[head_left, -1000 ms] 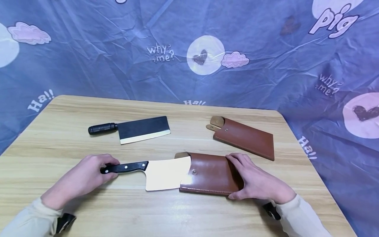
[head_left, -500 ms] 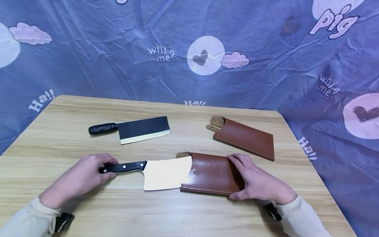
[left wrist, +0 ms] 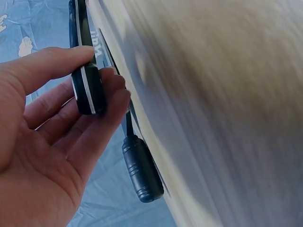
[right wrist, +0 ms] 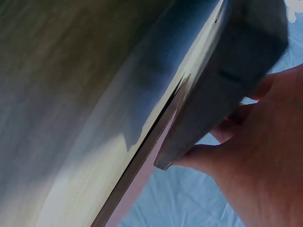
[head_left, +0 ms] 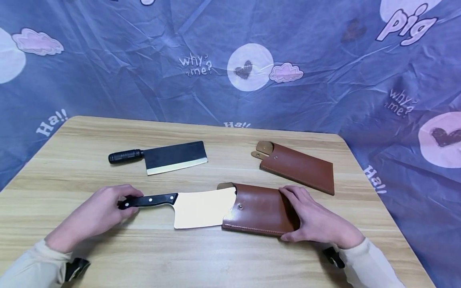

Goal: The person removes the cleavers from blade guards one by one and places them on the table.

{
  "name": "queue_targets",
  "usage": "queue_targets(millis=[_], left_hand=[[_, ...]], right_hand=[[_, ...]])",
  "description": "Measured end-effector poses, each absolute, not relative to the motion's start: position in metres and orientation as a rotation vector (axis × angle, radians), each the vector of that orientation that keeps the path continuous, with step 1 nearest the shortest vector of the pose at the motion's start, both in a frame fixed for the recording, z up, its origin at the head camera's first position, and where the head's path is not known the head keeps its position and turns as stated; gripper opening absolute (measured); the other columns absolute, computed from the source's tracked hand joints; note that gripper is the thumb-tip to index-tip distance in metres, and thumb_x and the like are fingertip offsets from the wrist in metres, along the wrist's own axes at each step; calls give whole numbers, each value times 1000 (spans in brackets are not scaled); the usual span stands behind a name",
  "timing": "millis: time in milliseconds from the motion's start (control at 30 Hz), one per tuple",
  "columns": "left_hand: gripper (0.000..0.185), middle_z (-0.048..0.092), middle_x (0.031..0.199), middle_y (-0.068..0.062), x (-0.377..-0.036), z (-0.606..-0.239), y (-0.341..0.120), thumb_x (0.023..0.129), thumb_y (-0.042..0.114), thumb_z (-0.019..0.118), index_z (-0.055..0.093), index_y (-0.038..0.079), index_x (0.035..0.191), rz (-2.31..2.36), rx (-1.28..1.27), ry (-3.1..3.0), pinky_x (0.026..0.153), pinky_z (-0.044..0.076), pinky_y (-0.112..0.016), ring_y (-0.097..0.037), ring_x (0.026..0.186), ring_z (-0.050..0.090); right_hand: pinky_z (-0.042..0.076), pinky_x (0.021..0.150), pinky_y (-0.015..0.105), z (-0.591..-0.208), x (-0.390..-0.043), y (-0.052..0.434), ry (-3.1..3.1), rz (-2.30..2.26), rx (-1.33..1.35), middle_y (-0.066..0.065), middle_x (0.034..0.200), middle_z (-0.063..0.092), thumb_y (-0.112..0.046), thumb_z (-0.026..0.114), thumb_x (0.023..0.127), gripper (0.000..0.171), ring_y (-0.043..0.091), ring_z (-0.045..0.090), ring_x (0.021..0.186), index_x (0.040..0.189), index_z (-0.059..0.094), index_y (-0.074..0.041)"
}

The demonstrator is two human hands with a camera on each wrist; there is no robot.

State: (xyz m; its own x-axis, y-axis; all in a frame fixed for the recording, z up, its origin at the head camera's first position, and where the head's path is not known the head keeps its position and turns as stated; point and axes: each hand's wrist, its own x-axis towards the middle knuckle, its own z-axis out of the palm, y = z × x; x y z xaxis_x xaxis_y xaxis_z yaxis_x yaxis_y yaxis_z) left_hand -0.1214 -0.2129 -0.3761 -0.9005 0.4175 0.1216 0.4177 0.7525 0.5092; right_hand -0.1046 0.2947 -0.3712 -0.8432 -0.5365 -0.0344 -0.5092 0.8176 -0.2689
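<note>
My left hand (head_left: 102, 210) pinches the butt of a cleaver's black riveted handle between thumb and fingers. In the left wrist view the handle's end (left wrist: 89, 90) sits between thumb and fingertips. The cleaver's bright blade (head_left: 201, 209) points right, its far end overlapping the mouth of a brown leather knife sheath (head_left: 263, 210). My right hand (head_left: 318, 220) grips the sheath's other end, thumb on the near edge and fingers on the far edge. From the right wrist view, the sheath (right wrist: 227, 80) is raised at an angle over the table, its underside dark.
Behind the left hand lies a second cleaver (head_left: 174, 158) with a dark blade and round black handle (head_left: 125, 156). Another brown sheath (head_left: 299, 166) with an unfastened strap lies at the back right. The wooden table (head_left: 230, 260) ends at a blue printed cloth (head_left: 144, 60).
The left hand has shifted slightly left with the handle, and the sheath slightly right with the right hand. A little more of the blade shows. Both hands keep their hold.
</note>
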Motion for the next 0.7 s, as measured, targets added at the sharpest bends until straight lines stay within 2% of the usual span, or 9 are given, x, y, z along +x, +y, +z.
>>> queue_targets(millis=[133, 200, 300, 433, 500, 633, 700], left_hand=[[33, 70, 106, -8, -121, -376, -215, 76, 4, 80, 72, 6, 108, -884, -704, -2935, 83, 50, -54, -32, 97, 65], [34, 69, 107, -8, -122, -377, -216, 76, 6, 80, 72, 7, 109, -917, -685, -2946, 81, 52, -52, -30, 96, 65], [35, 68, 112, -12, -122, -375, -218, 78, 7, 80, 71, 8, 112, -1009, -622, -2978, 67, 54, -38, -19, 74, 64], [35, 66, 116, -14, -122, -374, -220, 79, 8, 80, 71, 9, 112, -1030, -587, -2992, 54, 46, -28, -7, 56, 51], [34, 67, 115, -13, -122, -374, -220, 79, 8, 80, 72, 10, 112, -1016, -600, -2983, 55, 45, -27, -6, 58, 50], [32, 67, 113, -13, -122, -375, -220, 80, 7, 79, 71, 10, 111, -1054, -591, -2990, 47, 41, -27, -6, 46, 42], [32, 67, 114, -14, -122, -375, -220, 80, 8, 79, 72, 10, 111, -1036, -594, -2998, 49, 41, -27, -6, 49, 43]], right_hand=[[37, 103, 42, -372, -105, 295, 2889, -387, -838, 9, 141, 37, -59, 87, 60, 117, 22, 35, 130, 147, 34, -1], [37, 103, 43, -372, -105, 295, 2891, -389, -839, 9, 141, 37, -58, 87, 60, 117, 22, 35, 130, 147, 34, -1], [37, 103, 43, -372, -105, 296, 2896, -390, -837, 9, 141, 38, -59, 87, 60, 117, 23, 35, 130, 147, 34, -1], [36, 103, 42, -371, -105, 297, 2902, -385, -844, 8, 141, 38, -60, 86, 60, 117, 22, 35, 130, 146, 35, -1], [36, 102, 42, -371, -105, 298, 2902, -383, -846, 8, 141, 38, -59, 86, 60, 116, 22, 35, 130, 146, 35, -1], [36, 102, 43, -371, -105, 298, 2896, -388, -844, 9, 141, 38, -58, 87, 60, 116, 22, 34, 130, 147, 34, 0], [36, 102, 43, -371, -105, 299, 2895, -389, -838, 9, 141, 37, -59, 87, 61, 117, 23, 34, 131, 147, 34, 0]])
